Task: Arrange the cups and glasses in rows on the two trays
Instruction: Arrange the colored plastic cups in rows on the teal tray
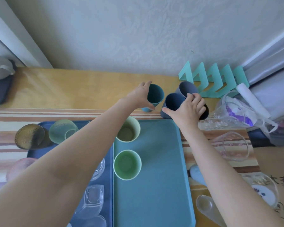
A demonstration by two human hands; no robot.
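Observation:
Beyond the teal tray (161,169), my left hand (140,95) grips a tilted teal cup (155,97). My right hand (187,108) grips a dark blue cup (171,102); its fingers also lie over a grey-blue cup (186,89) and a black cup (204,112). On the teal tray stand a cream cup (129,130) and a green cup (127,164). The dark blue tray (43,125) on the left holds an amber glass (29,136), a green glass (62,131), a pink glass (19,167) and clear glasses (93,197), partly hidden by my left arm.
A clear pitcher (231,146), a clear glass lying down (205,207), a printed glass (264,192) and a blue-grey cup lying down (197,176) sit right of the teal tray. A turquoise rack (215,82) and plastic bag (241,110) are at back right. A white kettle (0,68) stands far left.

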